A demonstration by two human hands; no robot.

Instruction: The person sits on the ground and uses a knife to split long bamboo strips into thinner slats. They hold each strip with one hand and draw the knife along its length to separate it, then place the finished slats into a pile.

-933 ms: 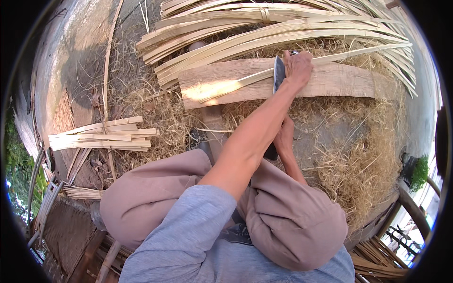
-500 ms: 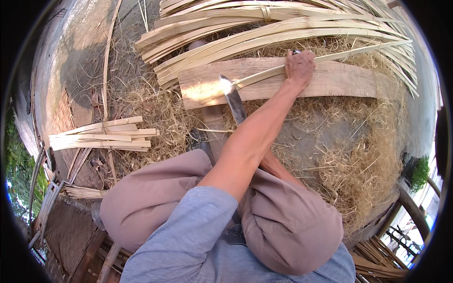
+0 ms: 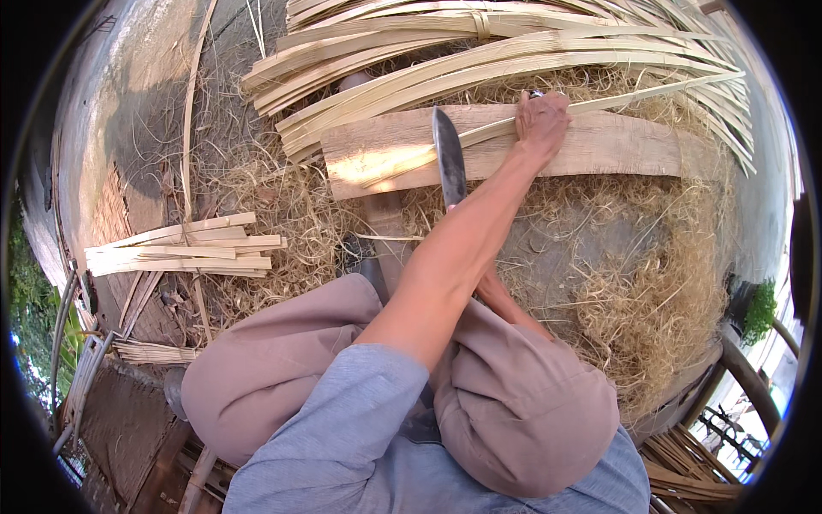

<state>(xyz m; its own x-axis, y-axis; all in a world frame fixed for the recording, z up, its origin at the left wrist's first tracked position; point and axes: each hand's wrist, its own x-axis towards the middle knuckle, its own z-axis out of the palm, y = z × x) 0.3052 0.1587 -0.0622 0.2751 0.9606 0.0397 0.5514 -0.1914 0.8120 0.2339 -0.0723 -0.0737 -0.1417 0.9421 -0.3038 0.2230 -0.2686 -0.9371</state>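
My left arm reaches across to the right, and my left hand [image 3: 543, 124] is closed over a thin pale bamboo strip [image 3: 488, 131], pressing it against a wooden board [image 3: 625, 146]. A small dark shiny thing shows at its knuckles. The strip runs slantwise along the board, its near end on the sunlit left part. A knife [image 3: 449, 158] with a broad dark blade stands across the strip, left of my left hand, tip pointing away from me. My right hand [image 3: 454, 206] holds it from below my left forearm, which hides the handle and nearly all the fingers.
Long bamboo strips [image 3: 411, 81] lie in bundles beyond the board. A shorter bundle [image 3: 184, 247] is at the left. Curly shavings [image 3: 651, 300] cover much of the ground. My bent knees [image 3: 531, 403] are close below the board, and a round post [image 3: 385, 231] supports its left part.
The knife has moved right and farther from me along the strip, its blade turning more upright and showing its dark face. My left hand stays put on the strip.
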